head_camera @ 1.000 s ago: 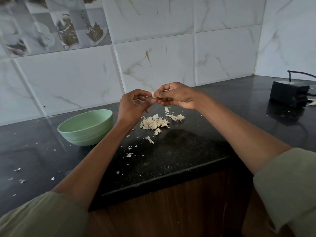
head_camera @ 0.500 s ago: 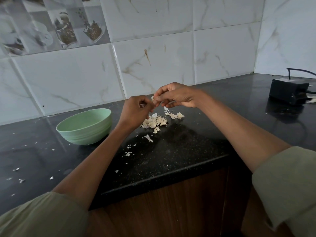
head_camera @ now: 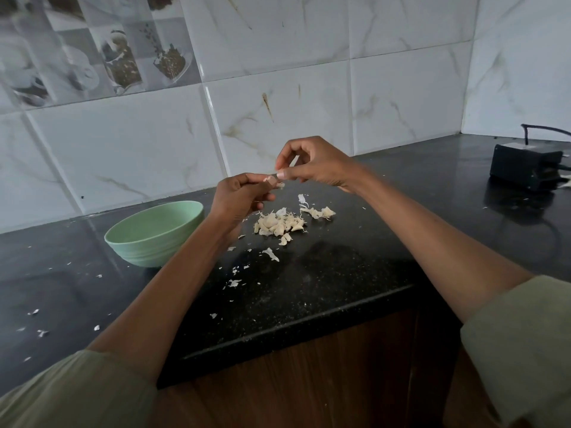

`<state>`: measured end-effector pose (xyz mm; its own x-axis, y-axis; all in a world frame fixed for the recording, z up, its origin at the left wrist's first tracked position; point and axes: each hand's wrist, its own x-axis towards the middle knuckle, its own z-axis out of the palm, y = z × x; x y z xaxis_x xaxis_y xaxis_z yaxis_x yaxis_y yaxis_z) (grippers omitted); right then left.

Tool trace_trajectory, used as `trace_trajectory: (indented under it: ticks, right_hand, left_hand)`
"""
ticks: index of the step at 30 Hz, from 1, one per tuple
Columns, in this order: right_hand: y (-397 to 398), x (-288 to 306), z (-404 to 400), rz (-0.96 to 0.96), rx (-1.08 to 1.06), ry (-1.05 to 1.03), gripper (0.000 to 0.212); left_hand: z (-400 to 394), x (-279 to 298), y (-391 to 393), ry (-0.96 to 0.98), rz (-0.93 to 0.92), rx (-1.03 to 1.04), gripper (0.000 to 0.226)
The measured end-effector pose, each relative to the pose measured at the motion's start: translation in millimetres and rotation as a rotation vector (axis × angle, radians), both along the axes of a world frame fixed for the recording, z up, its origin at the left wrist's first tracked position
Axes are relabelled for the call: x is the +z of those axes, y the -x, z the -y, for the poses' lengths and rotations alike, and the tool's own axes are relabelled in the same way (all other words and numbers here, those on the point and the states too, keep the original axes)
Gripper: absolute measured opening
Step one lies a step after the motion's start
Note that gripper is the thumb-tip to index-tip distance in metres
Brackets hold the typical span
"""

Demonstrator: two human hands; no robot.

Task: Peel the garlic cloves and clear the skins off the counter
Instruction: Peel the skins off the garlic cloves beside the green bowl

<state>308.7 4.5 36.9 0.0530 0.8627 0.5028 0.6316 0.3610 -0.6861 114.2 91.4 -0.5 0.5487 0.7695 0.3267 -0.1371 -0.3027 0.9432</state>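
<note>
Above the black counter (head_camera: 324, 282) my left hand (head_camera: 241, 197) pinches a small garlic clove (head_camera: 271, 181) at its fingertips. My right hand (head_camera: 315, 163) is just to its right, thumb and forefinger pinching the clove's skin at the tip. Below the hands lies a heap of pale garlic cloves and skins (head_camera: 279, 225), with a smaller clump (head_camera: 319, 212) to its right. Thin white skin flakes (head_camera: 234, 282) are scattered over the counter toward the front edge and far left.
A pale green bowl (head_camera: 154, 233) stands on the counter left of my left forearm. A black box with a cable (head_camera: 525, 165) sits at the far right near the tiled wall corner. The counter's front edge runs above a wooden cabinet (head_camera: 309, 375).
My hands have stayed together over the heap. The right hand has lifted slightly and its fingers have spread, pulling at the clove held by the left.
</note>
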Motion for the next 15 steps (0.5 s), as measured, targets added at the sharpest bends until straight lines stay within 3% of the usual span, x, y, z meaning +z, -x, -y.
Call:
trace_trajectory:
  ticks: [15]
  right_hand:
    - [16.9,-0.4,-0.1,0.112,-0.041,-0.148,0.019]
  left_hand:
    - [-6.4,-4.3,-3.4,0.169,0.107,-0.028,0.017]
